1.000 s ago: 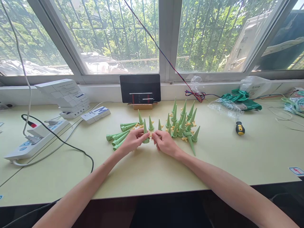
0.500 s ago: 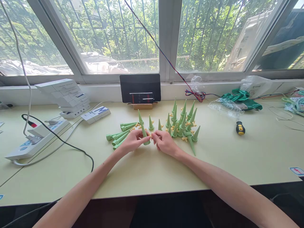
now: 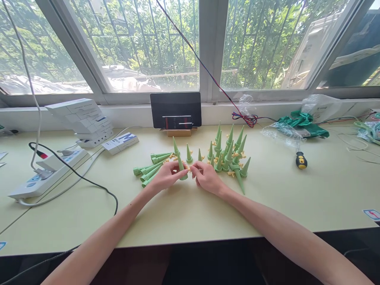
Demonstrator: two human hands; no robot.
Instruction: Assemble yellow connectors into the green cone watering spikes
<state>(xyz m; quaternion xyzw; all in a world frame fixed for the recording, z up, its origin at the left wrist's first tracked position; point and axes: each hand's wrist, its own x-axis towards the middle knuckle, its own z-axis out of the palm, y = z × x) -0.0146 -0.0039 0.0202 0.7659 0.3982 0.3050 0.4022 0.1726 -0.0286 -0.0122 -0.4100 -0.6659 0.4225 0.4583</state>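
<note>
My left hand is closed around a green plant-watering spike, its tip leaning slightly to the left. Fingertips of my right hand pinch a small yellow valve at the side of this spike; how far it sits in the spike is hidden by the fingers. Just behind the hands, a green spike and a shorter one stand upright. Beside my left hand lie several green spikes on their sides with yellow valves near them. A dense group of green spikes with yellow valves stands right of my right hand.
A tablet with a phone before it leans near the window. White boxes and a power strip with cables are on the left. To the right are a screwdriver, green plastic packaging and bundled wires.
The spike in my left hand has tipped from near upright to leaning left. My right fingers keep their pinch at the yellow valve, and both hands stay in almost the same place.
</note>
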